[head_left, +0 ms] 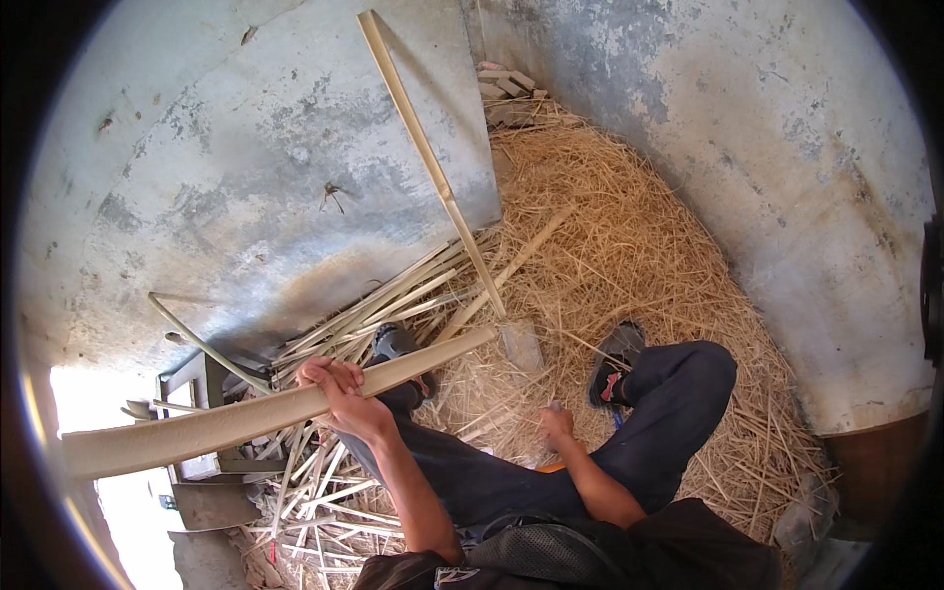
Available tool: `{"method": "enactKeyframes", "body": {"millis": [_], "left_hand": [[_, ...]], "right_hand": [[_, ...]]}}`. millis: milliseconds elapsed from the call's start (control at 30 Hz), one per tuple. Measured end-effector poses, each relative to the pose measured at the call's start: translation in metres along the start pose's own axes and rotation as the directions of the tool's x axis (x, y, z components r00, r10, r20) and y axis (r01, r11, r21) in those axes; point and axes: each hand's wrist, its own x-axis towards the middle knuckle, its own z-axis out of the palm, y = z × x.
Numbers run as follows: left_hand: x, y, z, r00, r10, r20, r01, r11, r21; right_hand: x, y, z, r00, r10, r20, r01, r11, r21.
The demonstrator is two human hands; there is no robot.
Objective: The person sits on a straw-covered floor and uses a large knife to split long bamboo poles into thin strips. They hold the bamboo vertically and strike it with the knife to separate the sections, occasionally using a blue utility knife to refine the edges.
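A long, wide split bamboo strip [216, 425] crosses in front of me from the left edge to above the shavings near my feet. My left hand [346, 395] is closed round it, thumb and fingers over its upper side. My right hand [557, 427] is low between my knees, its fingers curled. What it holds, if anything, I cannot make out. Under my right forearm a bit of something orange [551, 469] shows. Ahead, a second bamboo strip [423, 147] leans on the wall, its lower end near a grey block [522, 346] by the held strip's tip.
Pale shavings [629, 226] are heaped between the walls. Split bamboo sticks [393, 295] lie along the left wall [246, 147], more beside my left leg. A dark frame [202, 393] stands at the left, and bricks [506, 84] lie in the far corner. My shoes [619, 359] rest among shavings.
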Motion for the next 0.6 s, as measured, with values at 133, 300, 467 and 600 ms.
{"method": "enactKeyframes", "body": {"millis": [133, 300, 467, 600], "left_hand": [[-0.007, -0.021, 0.002, 0.999, -0.047, 0.025, 0.046, 0.999, 0.019], [-0.02, -0.046, 0.014, 0.995, -0.076, 0.061, 0.073, 0.996, 0.058], [-0.029, -0.088, 0.015, 0.987, -0.133, 0.088, 0.128, 0.99, 0.058], [-0.03, -0.093, 0.015, 0.96, -0.142, 0.241, 0.153, 0.988, -0.029]], "right_hand": [[0.026, 0.014, -0.001, 0.978, -0.15, -0.143, 0.155, 0.988, 0.019], [0.02, 0.015, 0.002, 0.992, -0.126, -0.032, 0.127, 0.991, 0.03], [-0.022, 0.009, 0.0, 0.969, -0.094, 0.23, 0.06, 0.987, 0.15], [-0.031, 0.01, 0.002, 0.93, -0.17, 0.327, 0.145, 0.984, 0.1]]}}
